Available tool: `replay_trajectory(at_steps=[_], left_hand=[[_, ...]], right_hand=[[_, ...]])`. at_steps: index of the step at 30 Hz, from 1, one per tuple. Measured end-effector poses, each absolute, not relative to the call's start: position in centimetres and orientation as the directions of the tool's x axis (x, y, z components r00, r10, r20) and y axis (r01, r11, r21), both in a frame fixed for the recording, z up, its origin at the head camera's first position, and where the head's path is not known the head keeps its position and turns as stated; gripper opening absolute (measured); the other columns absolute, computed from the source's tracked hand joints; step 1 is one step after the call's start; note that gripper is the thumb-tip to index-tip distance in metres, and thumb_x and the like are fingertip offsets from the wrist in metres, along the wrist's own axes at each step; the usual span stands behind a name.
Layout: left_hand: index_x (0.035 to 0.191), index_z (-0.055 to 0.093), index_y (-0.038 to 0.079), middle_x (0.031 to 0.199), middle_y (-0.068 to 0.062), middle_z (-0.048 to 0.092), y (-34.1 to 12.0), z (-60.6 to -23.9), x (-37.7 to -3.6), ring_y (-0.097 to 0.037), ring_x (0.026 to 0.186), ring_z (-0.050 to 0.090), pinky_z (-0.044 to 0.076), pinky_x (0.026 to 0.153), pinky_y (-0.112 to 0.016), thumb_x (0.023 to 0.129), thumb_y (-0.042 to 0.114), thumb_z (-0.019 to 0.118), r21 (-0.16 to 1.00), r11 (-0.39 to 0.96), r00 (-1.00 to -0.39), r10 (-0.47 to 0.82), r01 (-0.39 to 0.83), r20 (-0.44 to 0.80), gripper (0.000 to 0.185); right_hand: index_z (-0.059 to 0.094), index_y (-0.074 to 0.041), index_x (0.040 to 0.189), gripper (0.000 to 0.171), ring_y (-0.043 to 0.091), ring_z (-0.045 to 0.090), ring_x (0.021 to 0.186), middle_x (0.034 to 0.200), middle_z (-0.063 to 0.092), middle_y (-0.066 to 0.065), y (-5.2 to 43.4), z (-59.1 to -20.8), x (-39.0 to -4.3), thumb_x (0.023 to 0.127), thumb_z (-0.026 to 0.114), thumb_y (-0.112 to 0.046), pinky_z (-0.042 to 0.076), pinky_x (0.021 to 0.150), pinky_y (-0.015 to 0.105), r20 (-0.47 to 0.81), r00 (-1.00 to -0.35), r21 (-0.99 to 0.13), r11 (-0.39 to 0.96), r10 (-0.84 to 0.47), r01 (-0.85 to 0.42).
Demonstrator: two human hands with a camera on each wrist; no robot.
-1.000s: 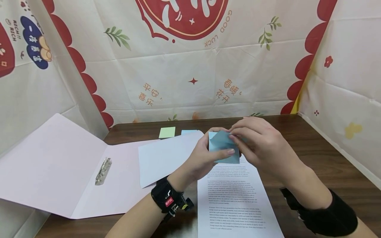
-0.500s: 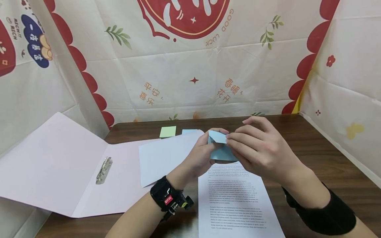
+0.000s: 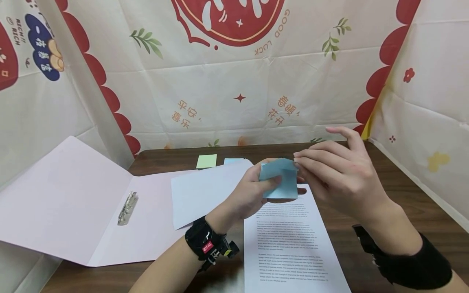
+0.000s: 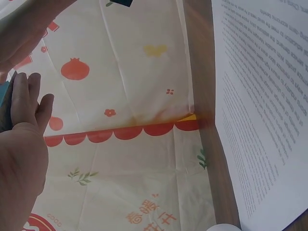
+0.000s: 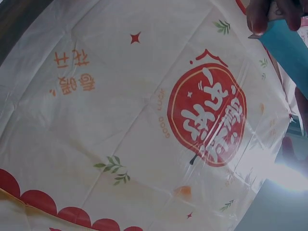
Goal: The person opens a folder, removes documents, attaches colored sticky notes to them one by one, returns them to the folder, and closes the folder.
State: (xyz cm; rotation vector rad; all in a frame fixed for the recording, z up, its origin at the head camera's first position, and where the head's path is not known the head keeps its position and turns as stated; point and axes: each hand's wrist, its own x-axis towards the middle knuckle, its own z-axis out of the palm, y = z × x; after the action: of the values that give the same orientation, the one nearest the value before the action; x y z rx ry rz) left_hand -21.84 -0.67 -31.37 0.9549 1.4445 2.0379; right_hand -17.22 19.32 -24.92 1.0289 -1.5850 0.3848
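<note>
Dark wooden table [image 3: 395, 191], patterned cloth backdrop behind it. An open pale pink paper folder [image 3: 73, 203] lies at your left, a blank white sheet [image 3: 201, 191] on its edge. A printed white text page [image 3: 289, 244] sits below your hands. Your left hand [image 3: 253, 191] holds a small light blue square sticky-note pad [image 3: 280, 181] above that page, thumb curled across its face. Your right hand [image 3: 337, 175] pinches the pad's top sheet, other fingers extended. A green sticky-note pad [image 3: 207, 161] lies at the table's rear.
</note>
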Motion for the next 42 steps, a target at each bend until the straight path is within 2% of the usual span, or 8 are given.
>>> replay_trajectory(at_steps=[5, 12, 17, 21, 25, 29, 35, 42], left_hand=[[0.159, 0.034, 0.008, 0.15, -0.043, 0.048, -0.6, -31.2, -21.8, -0.068, 0.13, 0.053, 0.056, 0.106, -0.057, 0.112, 0.004, 0.039, 0.937, -0.349, -0.605, 0.741, 0.023, 0.291, 0.047], [0.15, 0.038, 0.009, 0.149, -0.041, 0.051, -0.5, -31.0, -21.6, -0.067, 0.131, 0.054, 0.055, 0.107, -0.059, 0.112, 0.005, 0.041, 0.942, -0.334, -0.623, 0.743, -0.029, 0.245, 0.039], [0.142, 0.046, 0.014, 0.146, -0.039, 0.057, -0.5, -31.5, -22.1, -0.058, 0.129, 0.062, 0.055, 0.106, -0.059, 0.113, 0.007, 0.042, 0.943, -0.322, -0.711, 0.683, -0.088, 0.167, 0.03], [0.14, 0.043, 0.018, 0.146, -0.035, 0.06, -0.8, -32.2, -23.4, -0.054, 0.124, 0.068, 0.059, 0.101, -0.057, 0.112, 0.006, 0.046, 0.931, -0.344, -0.798, 0.591, -0.12, 0.115, 0.03], [0.137, 0.047, 0.012, 0.141, -0.029, 0.06, -2.5, -31.9, -26.4, -0.041, 0.104, 0.078, 0.066, 0.083, -0.047, 0.108, 0.007, 0.058, 0.954, -0.293, -0.932, 0.358, -0.062, 0.05, 0.031], [0.136, 0.057, 0.008, 0.144, -0.023, 0.052, -6.3, -31.2, -31.7, -0.024, 0.094, 0.07, 0.066, 0.075, -0.035, 0.105, 0.01, 0.065, 0.992, -0.124, -0.996, 0.094, -0.004, 0.007, 0.032], [0.152, 0.047, 0.008, 0.154, -0.023, 0.046, -13.4, -30.8, -38.3, -0.034, 0.117, 0.064, 0.064, 0.092, -0.041, 0.104, 0.012, 0.065, 0.994, 0.086, -0.994, -0.09, -0.065, -0.058, 0.051], [0.161, 0.031, 0.007, 0.162, -0.027, 0.035, -19.3, -30.8, -41.4, -0.044, 0.141, 0.051, 0.056, 0.108, -0.055, 0.101, 0.004, 0.059, 0.967, 0.243, -0.986, -0.159, -0.08, -0.041, 0.067]], right_hand=[[0.083, 0.002, 0.092, 0.036, 0.037, 0.068, 0.067, 0.081, 0.079, 0.019, 19.4, -24.4, -17.1, 0.106, 0.065, -0.025, 0.043, 0.12, 0.043, 0.943, 0.037, 0.229, 0.568, -0.33, -0.79], [0.082, 0.003, 0.088, 0.036, 0.038, 0.065, 0.064, 0.079, 0.078, 0.021, 19.5, -24.1, -17.1, 0.105, 0.068, -0.025, 0.045, 0.118, 0.042, 0.964, 0.057, 0.199, 0.56, -0.26, -0.804], [0.082, 0.005, 0.085, 0.03, 0.039, 0.059, 0.06, 0.078, 0.077, 0.023, 19.6, -23.5, -16.8, 0.099, 0.076, -0.02, 0.05, 0.112, 0.045, 0.982, 0.101, 0.172, 0.558, -0.157, -0.812], [0.082, 0.005, 0.084, 0.034, 0.038, 0.057, 0.058, 0.077, 0.076, 0.022, 19.7, -23.0, -16.8, 0.099, 0.077, -0.025, 0.052, 0.109, 0.048, 0.985, 0.127, 0.172, 0.551, -0.12, -0.816], [0.082, 0.005, 0.083, 0.034, 0.037, 0.058, 0.059, 0.077, 0.076, 0.022, 19.6, -23.1, -17.0, 0.099, 0.077, -0.025, 0.051, 0.109, 0.047, 0.985, 0.111, 0.164, 0.541, -0.128, -0.825], [0.081, 0.005, 0.082, 0.037, 0.034, 0.057, 0.058, 0.076, 0.076, 0.021, 19.6, -23.2, -17.2, 0.101, 0.075, -0.026, 0.051, 0.111, 0.044, 0.982, 0.102, 0.171, 0.536, -0.156, -0.826], [0.079, 0.005, 0.08, 0.041, 0.032, 0.057, 0.059, 0.075, 0.075, 0.021, 19.5, -23.5, -17.2, 0.104, 0.071, -0.026, 0.048, 0.115, 0.036, 0.979, 0.066, 0.165, 0.549, -0.195, -0.819], [0.08, 0.006, 0.082, 0.041, 0.03, 0.06, 0.061, 0.076, 0.076, 0.021, 19.5, -23.9, -17.2, 0.105, 0.069, -0.026, 0.047, 0.116, 0.034, 0.97, 0.031, 0.162, 0.549, -0.24, -0.82]])
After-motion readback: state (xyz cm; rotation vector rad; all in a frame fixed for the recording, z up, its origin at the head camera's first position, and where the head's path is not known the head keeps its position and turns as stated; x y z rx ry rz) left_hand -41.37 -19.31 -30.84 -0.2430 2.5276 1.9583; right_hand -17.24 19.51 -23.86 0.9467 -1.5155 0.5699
